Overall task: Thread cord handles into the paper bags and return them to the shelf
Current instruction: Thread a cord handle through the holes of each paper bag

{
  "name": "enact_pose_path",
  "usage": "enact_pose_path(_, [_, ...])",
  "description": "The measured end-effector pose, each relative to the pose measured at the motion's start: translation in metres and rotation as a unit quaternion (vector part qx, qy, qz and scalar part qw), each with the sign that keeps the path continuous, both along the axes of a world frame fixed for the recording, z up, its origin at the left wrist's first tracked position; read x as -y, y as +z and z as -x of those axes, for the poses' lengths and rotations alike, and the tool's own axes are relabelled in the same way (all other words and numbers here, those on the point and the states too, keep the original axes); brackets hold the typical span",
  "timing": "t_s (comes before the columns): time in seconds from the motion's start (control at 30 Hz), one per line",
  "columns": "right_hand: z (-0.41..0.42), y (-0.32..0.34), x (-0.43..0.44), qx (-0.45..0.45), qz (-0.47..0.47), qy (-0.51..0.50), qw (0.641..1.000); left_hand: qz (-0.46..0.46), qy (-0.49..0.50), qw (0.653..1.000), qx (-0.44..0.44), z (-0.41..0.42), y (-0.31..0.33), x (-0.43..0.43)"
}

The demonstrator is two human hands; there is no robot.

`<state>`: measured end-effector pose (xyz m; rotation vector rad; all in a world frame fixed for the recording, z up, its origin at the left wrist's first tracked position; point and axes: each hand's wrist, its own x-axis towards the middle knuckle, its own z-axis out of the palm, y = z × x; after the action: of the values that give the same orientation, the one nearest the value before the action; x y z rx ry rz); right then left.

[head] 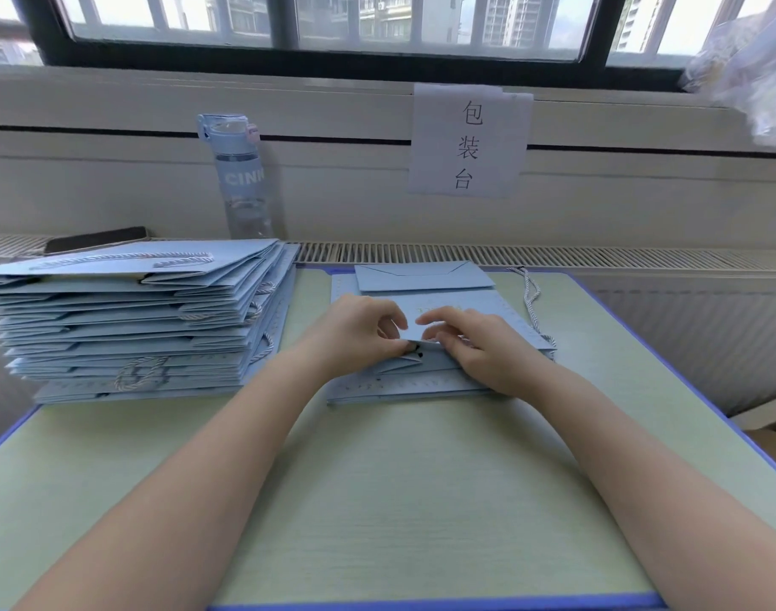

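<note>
pinching a paper bag [479, 302] on the green desk [421, 478] under a window [324, 19]: left hand [359, 332], right hand [479, 346].

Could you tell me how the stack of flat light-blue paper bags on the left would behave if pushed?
The stack of flat light-blue paper bags would probably shear rather than slide whole: its layers already sit staggered. Its protruding twisted cord handles may snag.

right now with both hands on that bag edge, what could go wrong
The left hand and right hand both pinch the paper bag edge by the punched holes; a hard tug could crease or tear it there. The loose cord lies along the bag's right side, out of either hand, and might slip off. The tall stack stands beside the left arm; a bump may shift it.
</note>
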<state>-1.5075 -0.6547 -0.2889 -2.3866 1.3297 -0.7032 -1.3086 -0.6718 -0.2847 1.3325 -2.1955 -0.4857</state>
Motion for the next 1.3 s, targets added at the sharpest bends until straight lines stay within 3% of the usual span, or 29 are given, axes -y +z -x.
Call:
enact_pose_path(0.17, [0.002,-0.001,0.001,0.035,0.025,-0.012,0.999,-0.034,-0.036,0.997,-0.057,0.002,-0.009,0.001])
enact_pose_path(0.33, [0.0,-0.003,0.0,0.061,0.103,-0.021,0.993,-0.047,-0.036,0.992,-0.108,0.003,-0.012,0.005])
enact_pose_path(0.5, [-0.003,-0.008,0.004,0.041,0.22,0.033,0.974,-0.103,-0.034,0.977,-0.185,0.001,-0.006,0.005])
enact_pose_path(0.63, [-0.007,-0.016,0.008,-0.007,0.266,0.05,0.963,-0.112,-0.052,0.986,-0.112,0.001,-0.003,0.003])
enact_pose_path(0.77, [-0.007,-0.017,0.009,-0.002,0.272,0.044,0.961,-0.113,-0.028,0.991,-0.072,0.002,-0.001,0.002])
enact_pose_path(1.3, [-0.006,-0.016,0.007,-0.012,0.278,0.01,0.96,-0.166,0.003,0.977,-0.133,0.0,-0.003,0.002])
